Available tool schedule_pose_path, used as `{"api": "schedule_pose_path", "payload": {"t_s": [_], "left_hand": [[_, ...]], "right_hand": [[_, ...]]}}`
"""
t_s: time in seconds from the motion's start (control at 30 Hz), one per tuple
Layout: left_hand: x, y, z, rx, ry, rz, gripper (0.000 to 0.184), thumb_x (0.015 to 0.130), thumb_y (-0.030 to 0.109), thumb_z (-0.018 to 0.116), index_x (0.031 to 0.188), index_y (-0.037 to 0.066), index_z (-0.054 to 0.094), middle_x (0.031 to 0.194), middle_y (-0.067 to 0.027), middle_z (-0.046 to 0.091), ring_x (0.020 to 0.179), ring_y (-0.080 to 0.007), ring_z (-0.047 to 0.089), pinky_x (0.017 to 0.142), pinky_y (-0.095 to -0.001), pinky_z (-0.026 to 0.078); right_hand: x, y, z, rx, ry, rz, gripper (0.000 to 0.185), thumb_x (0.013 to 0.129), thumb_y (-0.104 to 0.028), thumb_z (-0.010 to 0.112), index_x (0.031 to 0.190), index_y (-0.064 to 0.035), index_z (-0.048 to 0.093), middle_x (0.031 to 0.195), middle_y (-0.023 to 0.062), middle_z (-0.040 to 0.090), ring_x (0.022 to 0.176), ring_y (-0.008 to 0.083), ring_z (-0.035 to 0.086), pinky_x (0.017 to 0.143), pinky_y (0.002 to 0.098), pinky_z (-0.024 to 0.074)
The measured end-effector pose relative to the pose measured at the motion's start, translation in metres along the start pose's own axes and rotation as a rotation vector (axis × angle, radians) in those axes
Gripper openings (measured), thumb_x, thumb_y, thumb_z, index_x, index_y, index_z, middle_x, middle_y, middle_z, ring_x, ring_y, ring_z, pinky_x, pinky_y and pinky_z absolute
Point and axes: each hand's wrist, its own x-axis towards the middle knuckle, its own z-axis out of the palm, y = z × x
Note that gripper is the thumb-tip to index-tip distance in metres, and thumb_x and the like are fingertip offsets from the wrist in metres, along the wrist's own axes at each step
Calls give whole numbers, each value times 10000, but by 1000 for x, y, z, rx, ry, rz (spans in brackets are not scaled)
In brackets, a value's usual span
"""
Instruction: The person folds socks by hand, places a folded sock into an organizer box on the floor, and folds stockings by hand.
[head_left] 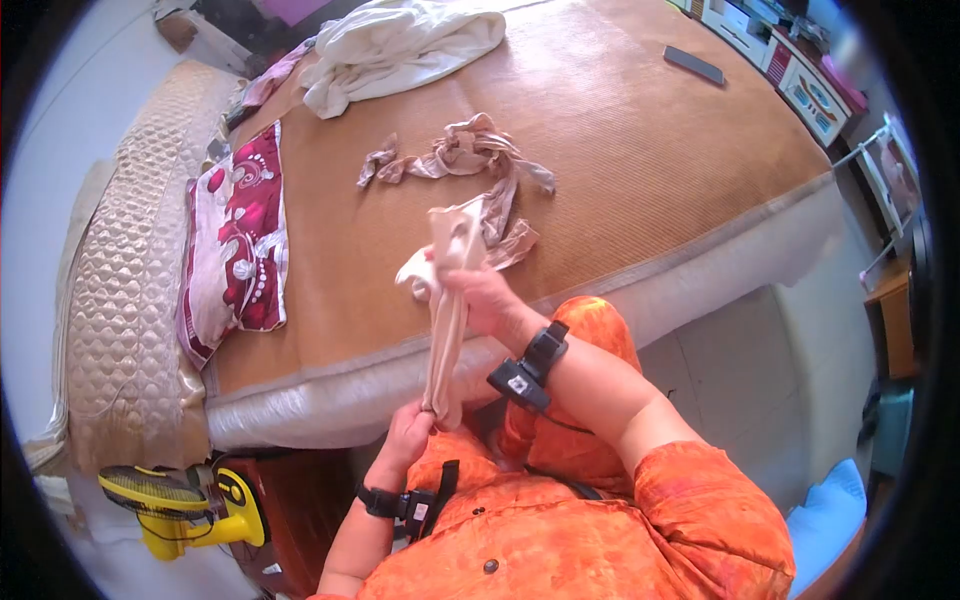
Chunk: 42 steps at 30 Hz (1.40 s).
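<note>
A long, narrow beige stocking is stretched between my two hands above the near edge of the bed. My left hand is closed on its lower end, close to my lap. Higher up, my right hand grips the upper part, where a paler, whitish section sticks out past the fingers. Just beyond my right hand, crumpled pinkish-brown stockings lie in a loose heap on the woven mat. The held fabric overlaps the near part of that heap, so I cannot tell whether they are joined.
A white blanket is bunched at the far side. On the left lie a maroon-and-white pillow and the quilted headboard. A phone rests far right. Below the bed's left corner stands a yellow fan.
</note>
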Motion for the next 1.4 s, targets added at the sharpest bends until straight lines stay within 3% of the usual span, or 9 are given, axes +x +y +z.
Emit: {"api": "schedule_pose_path", "payload": {"t_s": [0.13, 0.27, 0.37, 0.5, 0.67, 0.77, 0.93, 1.17, 1.4], "left_hand": [[-7, -12, -1, -65, -5, -230, 189, 762, 110, 369, 753, 8, 528, 709, -62, 562, 617, -165, 560, 554, -265, 445], [-3, -24, -35, 329, -25, -351, 205, 724, 110, 403, 724, -2, 575, 632, -79, 568, 599, -163, 559, 510, -274, 446], [-5, -54, -71, 313, 232, -417, 214, 764, 158, 444, 737, 21, 605, 632, -35, 577, 596, -153, 553, 561, -266, 443], [21, 43, -52, -131, 309, -69, 327, 865, 334, 429, 1011, 68, 550, 978, -32, 559, 933, -123, 506, 717, -267, 420], [50, 68, -39, -396, 441, 224, 205, 863, 180, 473, 1004, 50, 543, 927, -31, 579, 819, -95, 542, 694, -243, 437], [47, 75, -45, -540, 477, 266, 150, 854, 97, 473, 972, 34, 539, 915, -44, 585, 792, -105, 561, 700, -249, 455], [36, 84, -55, -616, 496, 314, 190, 866, 128, 443, 1012, 32, 519, 969, -75, 575, 885, -170, 559, 780, -322, 460], [21, 93, -66, -708, 578, 352, 241, 867, 164, 431, 1081, 59, 466, 1087, -75, 519, 979, -216, 516, 854, -398, 413], [0, 96, -67, -733, 570, 366, 220, 868, 132, 431, 1074, 68, 471, 1056, -69, 530, 965, -190, 523, 846, -351, 426]], "right_hand": [[-4, -15, 4, 100, -71, -50, 234, 812, -90, 521, 1043, -52, 514, 879, 78, 564, 776, 194, 567, 644, 320, 480], [-4, -7, 8, 29, -111, -47, 322, 796, -97, 550, 1104, -75, 463, 903, 58, 541, 767, 181, 564, 638, 319, 484], [-11, -25, 19, 3, -130, -29, 323, 780, -71, 553, 1093, -56, 472, 943, 47, 538, 792, 178, 558, 662, 319, 482], [-17, 1, 19, -253, -261, 11, 287, 769, -67, 535, 1054, -37, 520, 979, 37, 556, 882, 118, 529, 810, 261, 405], [-27, 18, 23, -331, -402, 78, 279, 800, -164, 562, 1047, -38, 529, 940, 17, 559, 850, 93, 522, 757, 251, 425], [-29, 13, 22, -380, -297, 217, 232, 826, -216, 542, 984, -47, 542, 870, 1, 549, 756, 73, 521, 656, 232, 443], [-3, 18, 5, -353, 151, -236, 144, 809, -198, 549, 844, -59, 535, 739, -19, 541, 617, 48, 499, 534, 200, 420], [-4, 0, 1, -325, 65, -91, 220, 811, -224, 547, 851, -12, 589, 739, 0, 576, 632, 50, 517, 543, 205, 422], [-5, 10, -2, -422, 34, -74, 228, 829, -225, 529, 861, -7, 591, 751, 1, 584, 632, 49, 526, 551, 201, 426]]}}
